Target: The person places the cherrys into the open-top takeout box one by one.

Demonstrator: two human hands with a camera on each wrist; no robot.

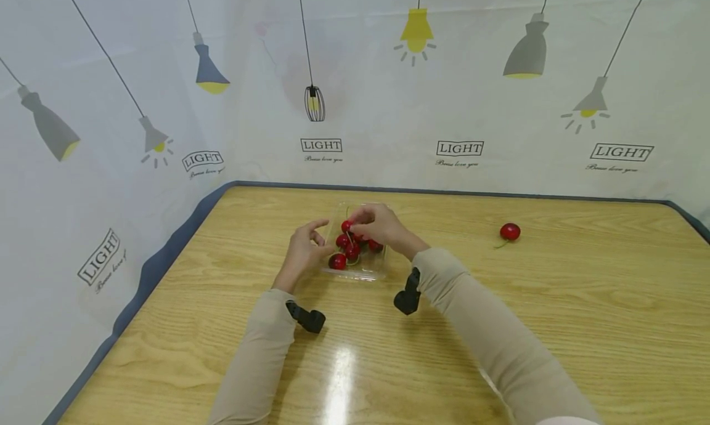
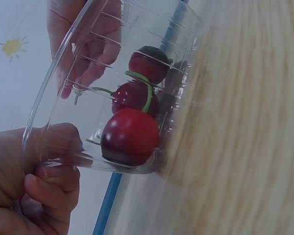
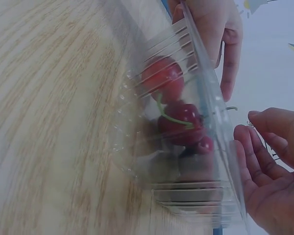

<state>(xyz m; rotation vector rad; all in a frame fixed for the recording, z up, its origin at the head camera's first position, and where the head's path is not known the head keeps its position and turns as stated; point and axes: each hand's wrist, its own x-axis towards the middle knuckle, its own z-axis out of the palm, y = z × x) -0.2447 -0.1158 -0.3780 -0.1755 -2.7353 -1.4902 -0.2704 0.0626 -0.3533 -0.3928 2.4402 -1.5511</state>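
A clear plastic box (image 1: 355,276) stands on the table with several red cherries (image 1: 352,251) in it, some with green stems. My left hand (image 1: 304,247) holds the box by its left side, the thumb and curled fingers (image 2: 51,188) pinching the rim in the left wrist view. Over the far part of the box hovers my right hand (image 1: 379,223), its fingertips right at an upper cherry (image 1: 347,226). The right wrist view shows the right hand's thumb (image 3: 272,120) and fingers slightly apart beside the box rim, no cherry between them.
One loose cherry (image 1: 510,231) with its stem lies on the wooden table (image 1: 554,308), well to the right of the box. A white cloth (image 1: 388,105) printed with lamps rises behind the table's blue edge. Each wrist carries a black camera (image 1: 407,294).
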